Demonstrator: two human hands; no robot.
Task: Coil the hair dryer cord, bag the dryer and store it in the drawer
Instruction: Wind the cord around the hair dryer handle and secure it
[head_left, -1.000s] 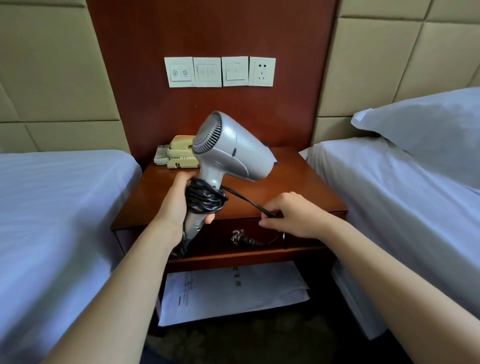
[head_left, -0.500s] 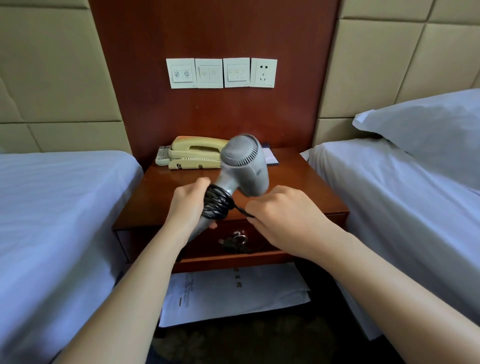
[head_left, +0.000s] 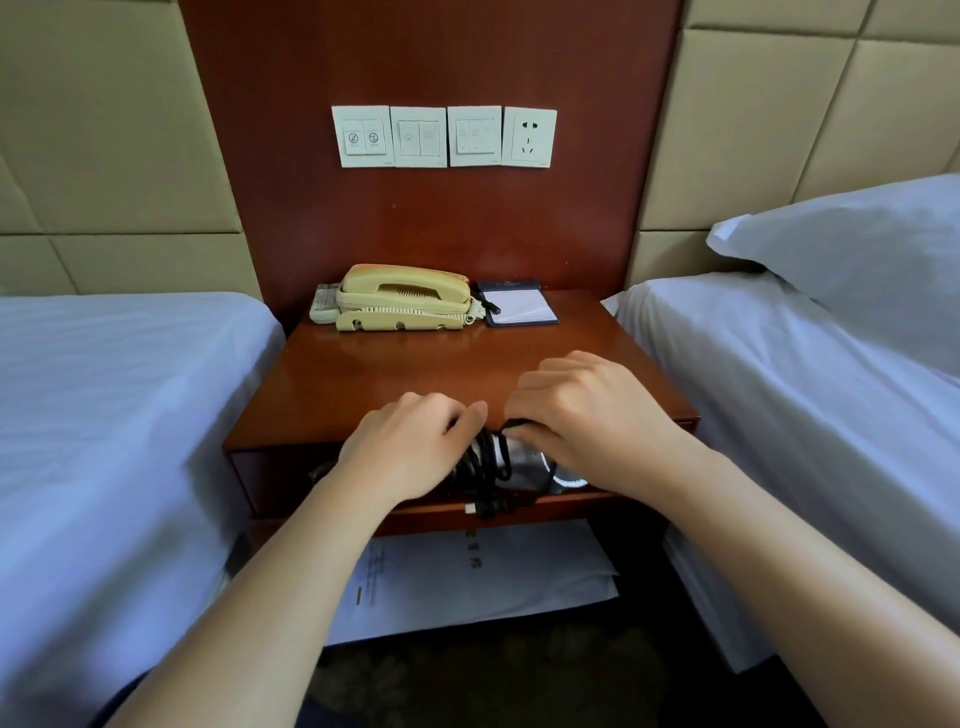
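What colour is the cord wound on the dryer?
The cord is black; the head view shows it best.

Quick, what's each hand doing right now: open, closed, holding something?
Left hand: closed, gripping the silver plastic hair dryer by its cord-wrapped handle.
Right hand: closed, fingers pinching a loop of the black cord.

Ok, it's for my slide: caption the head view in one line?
Left hand grips the hair dryer, right hand pinches its coiled black cord, in front of the nightstand.
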